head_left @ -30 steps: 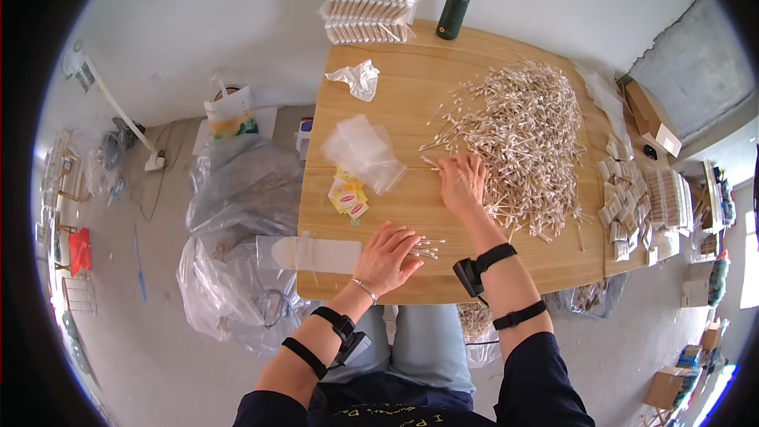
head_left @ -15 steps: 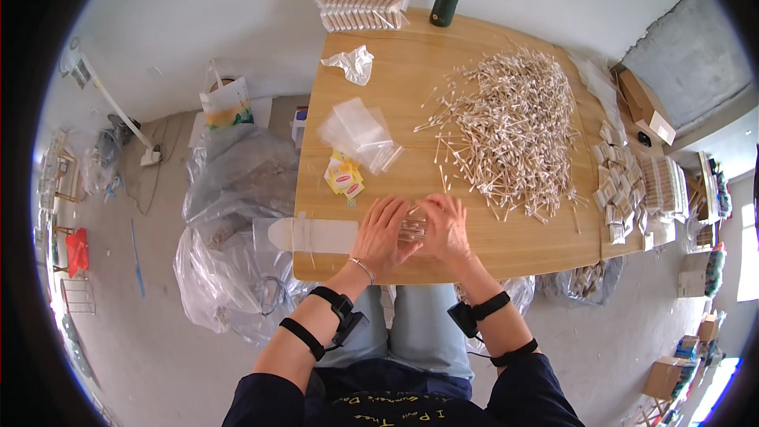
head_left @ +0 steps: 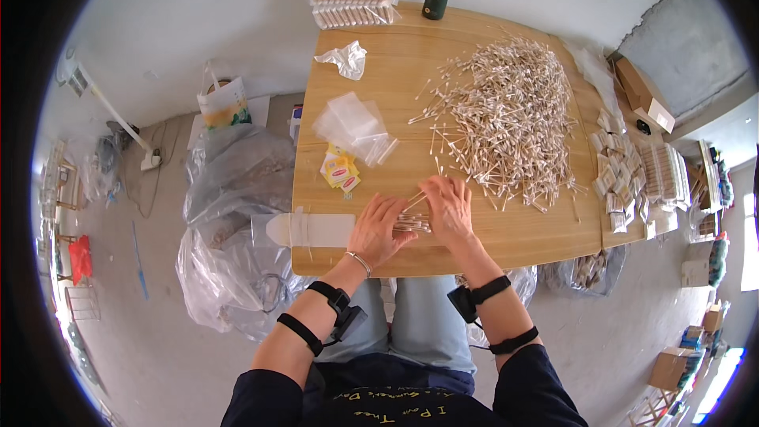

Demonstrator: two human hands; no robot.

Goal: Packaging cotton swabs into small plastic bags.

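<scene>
Several cotton swabs point(head_left: 414, 224) lie bundled against the curled left hand point(head_left: 379, 228), while the right hand point(head_left: 450, 212), just beside it, apparently pinches another, the swab pile point(head_left: 518, 122) lying beyond; gathering seems the step in hand, the next move calling for ends lined up.

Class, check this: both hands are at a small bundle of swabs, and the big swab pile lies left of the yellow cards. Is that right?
Not quite: the big swab pile lies right of the yellow cards, not left, as the head view shows. The rest stands: the left hand and right hand are both at a small bundle of swabs.
</scene>
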